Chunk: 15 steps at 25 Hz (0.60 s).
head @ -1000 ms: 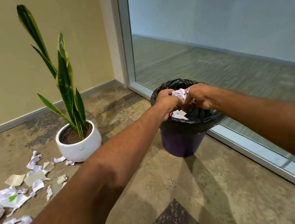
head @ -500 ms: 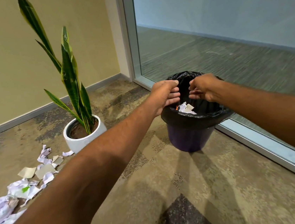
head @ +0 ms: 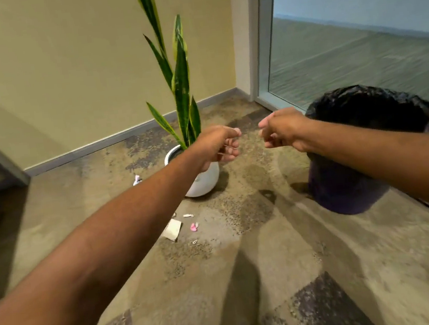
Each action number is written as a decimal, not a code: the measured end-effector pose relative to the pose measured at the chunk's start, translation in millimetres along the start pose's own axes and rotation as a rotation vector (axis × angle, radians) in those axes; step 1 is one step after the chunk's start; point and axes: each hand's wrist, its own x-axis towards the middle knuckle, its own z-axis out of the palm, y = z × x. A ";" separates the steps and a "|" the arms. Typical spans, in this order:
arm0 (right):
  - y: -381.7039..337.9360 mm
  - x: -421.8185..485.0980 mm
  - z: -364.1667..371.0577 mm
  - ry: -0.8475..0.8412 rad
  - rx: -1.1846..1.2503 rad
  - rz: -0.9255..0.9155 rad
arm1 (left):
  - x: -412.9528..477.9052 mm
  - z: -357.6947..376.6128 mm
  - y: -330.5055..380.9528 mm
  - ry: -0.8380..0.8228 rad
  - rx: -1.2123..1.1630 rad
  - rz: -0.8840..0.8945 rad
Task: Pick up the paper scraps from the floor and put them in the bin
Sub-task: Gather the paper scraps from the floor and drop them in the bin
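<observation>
Left hand (head: 216, 143), right hand (head: 282, 130) empty near bin (head: 345, 195).

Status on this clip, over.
Left hand, right hand empty, loosely curled. Tan and pink paper scraps on carpet near white plant pot. Black-lined purple bin unobstructed.

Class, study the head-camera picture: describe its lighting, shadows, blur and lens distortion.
Head view: soft light throws two arm shadows across the carpet; head view: motion blur smears the bin and glass wall, the paper scraps less; head view: the wide lens leans the window frame; the bin's inside is too dark to read.
</observation>
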 end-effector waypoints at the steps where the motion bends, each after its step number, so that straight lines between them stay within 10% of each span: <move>1: 3.7 -0.7 19.4 -0.044 -0.028 0.012 | -4.5 -20.1 -11.6 0.022 0.038 -0.027; 15: 132.3 11.3 243.1 -0.593 -0.904 -0.147 | -41.2 -181.3 -206.7 0.017 1.198 -0.333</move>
